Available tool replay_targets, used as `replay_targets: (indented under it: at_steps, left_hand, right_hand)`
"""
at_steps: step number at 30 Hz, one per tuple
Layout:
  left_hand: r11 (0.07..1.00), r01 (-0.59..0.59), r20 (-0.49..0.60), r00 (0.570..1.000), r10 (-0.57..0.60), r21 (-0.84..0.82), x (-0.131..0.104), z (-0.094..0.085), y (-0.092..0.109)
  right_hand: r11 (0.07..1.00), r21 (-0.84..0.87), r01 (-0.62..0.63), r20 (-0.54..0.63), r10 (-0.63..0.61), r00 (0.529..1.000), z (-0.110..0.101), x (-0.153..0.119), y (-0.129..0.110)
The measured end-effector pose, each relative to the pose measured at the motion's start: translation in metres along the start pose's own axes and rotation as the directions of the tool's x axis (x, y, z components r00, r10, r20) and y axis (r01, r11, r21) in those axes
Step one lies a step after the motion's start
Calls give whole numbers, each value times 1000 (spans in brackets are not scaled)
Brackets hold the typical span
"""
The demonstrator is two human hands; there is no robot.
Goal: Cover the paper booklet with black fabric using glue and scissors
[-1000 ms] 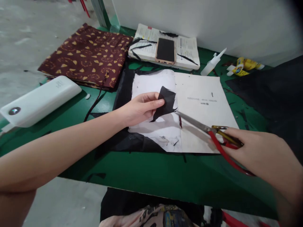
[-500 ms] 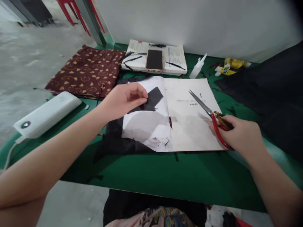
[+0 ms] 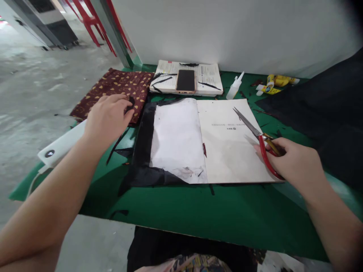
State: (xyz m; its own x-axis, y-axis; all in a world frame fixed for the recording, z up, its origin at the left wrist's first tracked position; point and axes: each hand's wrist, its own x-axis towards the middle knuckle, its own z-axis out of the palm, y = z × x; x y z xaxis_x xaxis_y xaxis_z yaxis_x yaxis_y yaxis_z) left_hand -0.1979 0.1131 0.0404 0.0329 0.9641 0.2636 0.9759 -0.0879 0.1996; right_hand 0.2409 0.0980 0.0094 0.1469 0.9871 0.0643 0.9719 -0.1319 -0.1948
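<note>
Left of centre in the frame, the left hand (image 3: 106,117) is over the patterned cover (image 3: 113,83), a dark scrap (image 3: 131,100) at its fingers; whether gripped, I cannot tell. At right, the right hand (image 3: 296,160) has fingers clamped on scissors (image 3: 264,155). Seemingly scrap-clearing, calling for a clean release.

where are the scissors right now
In the head view, the scissors are right of centre, held in the right hand, their blades pointing up and left over the right-hand page of the open book.
</note>
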Motion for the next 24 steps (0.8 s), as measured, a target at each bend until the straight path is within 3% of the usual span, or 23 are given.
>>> replay_targets:
  at_steps: [3, 7, 9, 12, 16, 21, 24]
  left_hand:
    - [996, -74, 13, 997, 73, 56, -17, -1, 11]
    - [986, -163, 135, 978, 159, 20, -44, -2, 29]
    - [984, -162, 197, 965, 173, -71, -56, 4, 33]
    - [985, -115, 279, 949, 148, -130, -67, 17, 30]
    - [984, -139, 261, 951, 165, -114, -70, 34, 21]
    - [984, -167, 176, 968, 176, -63, -69, 40, 17]
    - [972, -221, 181, 956, 232, -80, -69, 38, 24]
  right_hand:
    - [1000, 17, -22, 28, 22, 999, -4, 3, -1]
    - [998, -39, -57, 40, 58, 998, -6, 7, 2]
    - [995, -78, -65, 42, 69, 997, -5, 9, 5]
    - [992, -125, 12, 24, -9, 1000, -4, 12, 10]
    - [991, -94, 91, 49, -86, 995, -4, 12, 11]
    - [998, 7, 61, 65, -62, 996, -1, 11, 12]
    - [996, 85, 30, 37, -33, 999, 3, 11, 14]
